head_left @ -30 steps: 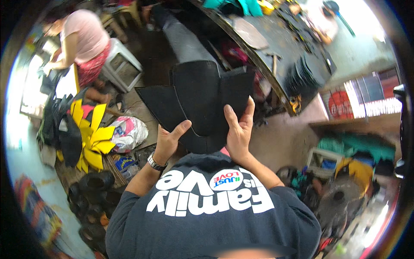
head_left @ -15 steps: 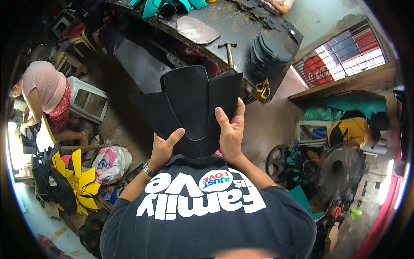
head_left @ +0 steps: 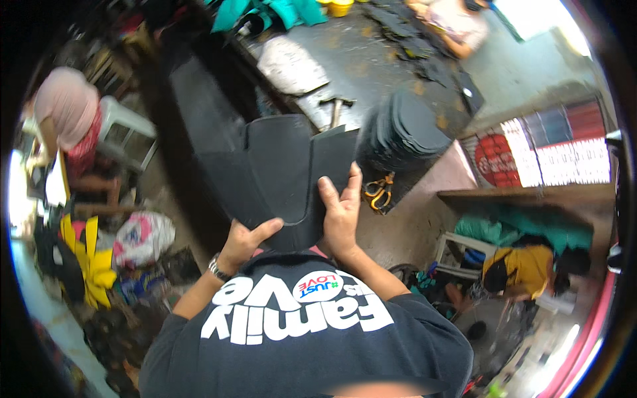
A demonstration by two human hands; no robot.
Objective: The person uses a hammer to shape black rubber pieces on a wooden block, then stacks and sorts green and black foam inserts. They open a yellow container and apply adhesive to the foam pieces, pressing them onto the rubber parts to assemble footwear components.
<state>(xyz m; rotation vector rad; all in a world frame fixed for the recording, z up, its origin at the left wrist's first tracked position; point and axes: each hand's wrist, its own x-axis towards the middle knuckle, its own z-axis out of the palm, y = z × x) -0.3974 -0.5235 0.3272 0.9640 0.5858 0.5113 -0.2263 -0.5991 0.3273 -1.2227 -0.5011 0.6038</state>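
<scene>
Between my two hands is a black flat piece (head_left: 280, 169) with a raised, tongue-shaped middle panel and a flap flaring out on each side. My left hand (head_left: 247, 247), a watch at its wrist, grips the lower left edge, thumb on top. My right hand (head_left: 342, 215) holds the right edge, thumb on the front and fingers mostly behind. Beyond the piece, on the dark table, lie a hammer (head_left: 337, 109) and a stack of rounded dark cut pieces (head_left: 401, 129). Orange-handled scissors (head_left: 378, 194) hang by the table's near corner.
On the dark table (head_left: 371, 50) are a pale worn sheet (head_left: 290, 65), teal pieces (head_left: 269, 14) and dark scraps. One person (head_left: 458, 26) sits at its far side, another (head_left: 66, 109) at left by a white stool (head_left: 126, 132), a third in yellow (head_left: 524, 268) at right.
My view has shifted toward the table, bringing the stack and scissors nearer. The held piece stays in both hands, its left flap now overlapping the dark background.
</scene>
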